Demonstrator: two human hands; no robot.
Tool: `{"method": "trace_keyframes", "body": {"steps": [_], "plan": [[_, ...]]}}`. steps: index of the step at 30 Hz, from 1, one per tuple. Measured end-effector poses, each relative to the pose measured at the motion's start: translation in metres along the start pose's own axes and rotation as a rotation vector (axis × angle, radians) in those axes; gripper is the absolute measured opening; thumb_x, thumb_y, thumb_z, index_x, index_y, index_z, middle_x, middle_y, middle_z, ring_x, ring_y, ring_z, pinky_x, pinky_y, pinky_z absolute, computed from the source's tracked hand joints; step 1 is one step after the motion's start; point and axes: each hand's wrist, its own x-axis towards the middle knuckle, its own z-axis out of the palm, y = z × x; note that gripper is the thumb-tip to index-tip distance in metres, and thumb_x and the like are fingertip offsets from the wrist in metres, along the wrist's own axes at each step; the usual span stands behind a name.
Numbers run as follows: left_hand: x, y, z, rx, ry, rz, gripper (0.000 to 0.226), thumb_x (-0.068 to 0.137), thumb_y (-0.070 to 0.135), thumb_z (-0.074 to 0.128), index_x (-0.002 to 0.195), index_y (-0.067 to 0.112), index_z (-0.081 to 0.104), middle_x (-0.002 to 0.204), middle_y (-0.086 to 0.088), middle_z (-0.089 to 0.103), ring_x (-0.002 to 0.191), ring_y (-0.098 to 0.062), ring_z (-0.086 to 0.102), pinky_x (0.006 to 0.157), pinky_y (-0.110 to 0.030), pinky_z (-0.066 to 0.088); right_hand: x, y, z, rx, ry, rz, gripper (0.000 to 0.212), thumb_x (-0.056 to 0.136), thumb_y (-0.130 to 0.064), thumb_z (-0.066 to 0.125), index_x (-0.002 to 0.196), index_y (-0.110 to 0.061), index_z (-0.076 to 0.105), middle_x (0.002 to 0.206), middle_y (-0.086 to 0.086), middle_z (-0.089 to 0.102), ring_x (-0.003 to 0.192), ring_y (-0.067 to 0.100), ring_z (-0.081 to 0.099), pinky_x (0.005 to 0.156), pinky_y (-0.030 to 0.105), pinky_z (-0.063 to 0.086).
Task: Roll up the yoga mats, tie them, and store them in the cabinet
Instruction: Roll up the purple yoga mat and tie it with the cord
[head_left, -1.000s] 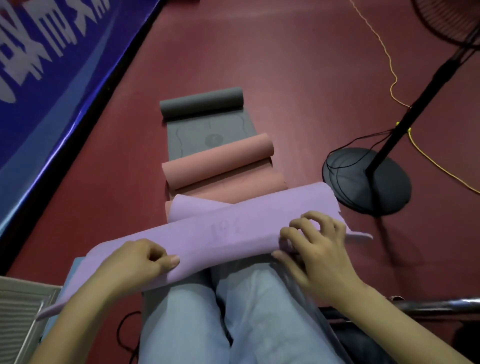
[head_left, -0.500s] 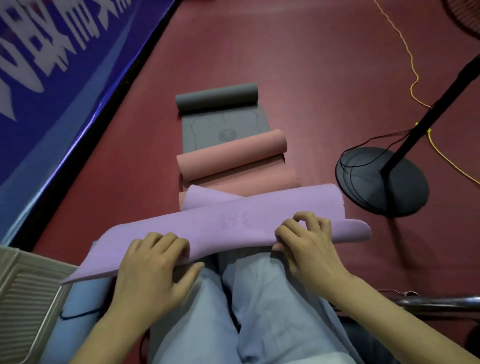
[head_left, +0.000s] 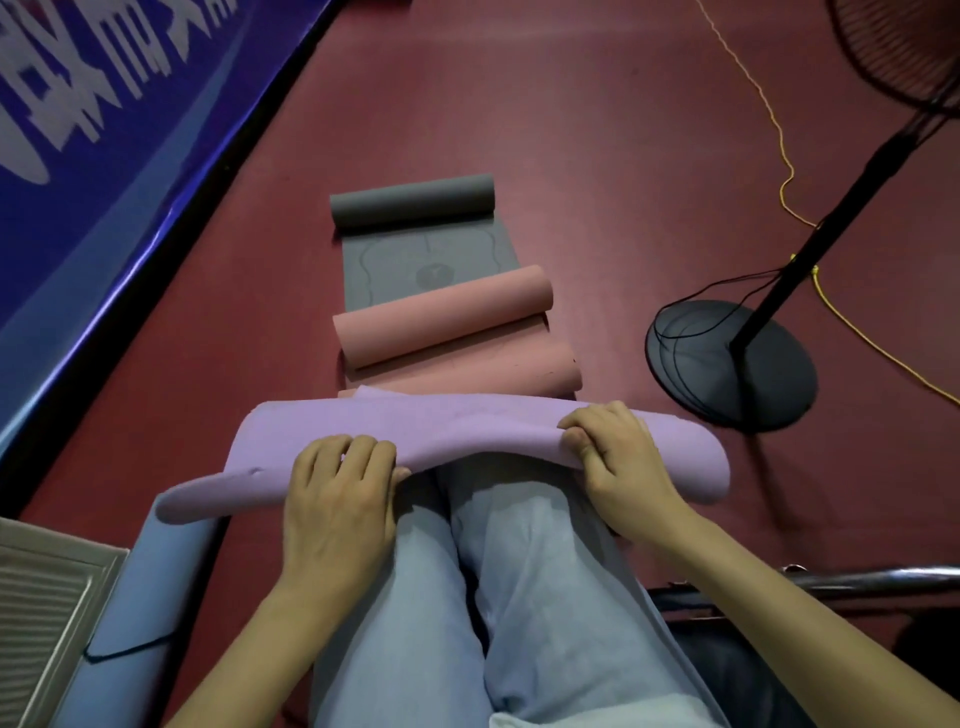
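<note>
A purple yoga mat (head_left: 467, 431) lies loosely rolled across my knees, its ends sagging left and right. My left hand (head_left: 340, 493) presses down on its near edge with fingers curled over the roll. My right hand (head_left: 610, 457) pinches the roll near its right end. Beyond it on the red floor lie a pink mat (head_left: 441, 319), partly rolled, and a grey mat (head_left: 415, 202), also partly rolled with a flat stretch showing. A blue rolled mat (head_left: 150, 587) tied with a dark cord rests by my left leg.
A fan stand with a round black base (head_left: 732, 364) and slanted pole stands at the right, with black and yellow cables around it. A blue banner (head_left: 104, 130) runs along the left. A white slatted panel (head_left: 36, 608) sits at the lower left; a chrome bar (head_left: 872, 579) at the lower right.
The purple mat has been rolled tighter toward me, from a flat flap into a thick roll. Both hands have shifted onto the roll, the left one moving in from the left end.
</note>
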Motion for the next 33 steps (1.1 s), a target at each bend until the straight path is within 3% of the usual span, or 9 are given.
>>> {"method": "trace_keyframes", "body": {"steps": [4,9,15,18,20,24,27,30,33], "plan": [[0.003,0.000,-0.004,-0.148,0.018,-0.080,0.025,0.095,0.022,0.044,0.081,0.011,0.063,0.074,-0.006,0.057,0.071,-0.032,0.050,0.070,-0.040,0.031,0.002,-0.008,-0.008,0.007,-0.015,0.052,0.032,0.099,-0.038,0.036,0.086,-0.022,0.062,0.077,-0.025,0.048,0.080,0.012,0.044,0.070,0.036,0.033],[0.013,-0.017,-0.039,-0.214,-0.087,-0.044,0.035,0.093,0.030,0.039,0.068,0.015,0.058,0.063,-0.003,0.057,0.060,-0.032,0.050,0.063,-0.036,0.033,0.019,-0.025,-0.035,-0.066,-0.045,-0.106,0.030,0.101,-0.035,0.038,0.086,-0.019,0.059,0.075,-0.018,0.047,0.075,0.017,0.042,0.066,0.036,0.033],[0.012,-0.027,-0.070,-0.196,-0.168,-0.055,0.032,0.090,0.035,0.041,0.068,0.025,0.062,0.059,0.002,0.053,0.056,-0.030,0.054,0.060,-0.030,0.029,0.017,-0.043,-0.051,-0.062,-0.052,-0.234,0.034,0.103,-0.035,0.039,0.084,-0.015,0.059,0.077,-0.003,0.055,0.071,0.023,0.047,0.062,0.042,0.041],[0.006,-0.031,-0.068,-0.230,-0.216,0.019,0.028,0.089,0.035,0.043,0.067,0.027,0.058,0.058,0.009,0.039,0.054,-0.027,0.050,0.059,-0.030,0.029,0.009,-0.040,-0.053,-0.156,-0.047,-0.337,0.034,0.102,-0.032,0.041,0.083,-0.013,0.061,0.076,-0.002,0.056,0.070,0.025,0.047,0.062,0.039,0.038],[-0.001,-0.028,-0.058,-0.242,-0.291,0.084,0.027,0.090,0.036,0.044,0.067,0.027,0.054,0.055,0.008,0.041,0.052,-0.026,0.050,0.056,-0.030,0.031,-0.004,-0.028,-0.044,-0.257,-0.080,-0.383,0.031,0.101,-0.030,0.042,0.082,-0.015,0.061,0.076,-0.003,0.056,0.070,0.025,0.047,0.061,0.038,0.036],[-0.006,-0.021,-0.027,-0.169,-0.455,0.158,0.033,0.091,0.044,0.040,0.066,0.028,0.053,0.051,0.007,0.047,0.049,-0.025,0.054,0.051,-0.028,0.026,-0.037,0.007,-0.017,-0.281,-0.201,-0.203,0.028,0.102,-0.036,0.040,0.086,-0.024,0.058,0.074,-0.009,0.058,0.070,0.022,0.051,0.061,0.039,0.040],[0.006,-0.015,-0.015,-0.141,-0.481,0.099,0.037,0.091,0.055,0.032,0.073,0.030,0.053,0.053,0.007,0.045,0.057,-0.026,0.059,0.049,-0.031,0.029,-0.046,0.020,-0.013,-0.164,-0.239,-0.030,0.025,0.103,-0.042,0.037,0.097,-0.027,0.055,0.080,-0.011,0.059,0.075,0.020,0.055,0.066,0.042,0.046],[0.013,-0.014,-0.011,-0.169,-0.551,0.007,0.045,0.089,0.064,0.017,0.089,0.033,0.050,0.077,0.005,0.067,0.083,-0.024,0.066,0.064,-0.037,0.044,-0.047,0.015,-0.018,-0.158,-0.249,-0.061,0.023,0.102,-0.041,0.042,0.094,-0.023,0.054,0.083,-0.011,0.055,0.074,0.018,0.051,0.065,0.040,0.044],[0.013,-0.015,-0.023,-0.213,-0.583,0.005,0.053,0.081,0.070,0.010,0.086,0.035,0.050,0.078,0.008,0.068,0.082,-0.020,0.064,0.066,-0.037,0.046,-0.053,0.004,-0.033,-0.188,-0.227,-0.154,0.026,0.096,-0.045,0.054,0.091,-0.019,0.055,0.078,-0.010,0.050,0.069,0.016,0.046,0.061,0.033,0.035]]}}
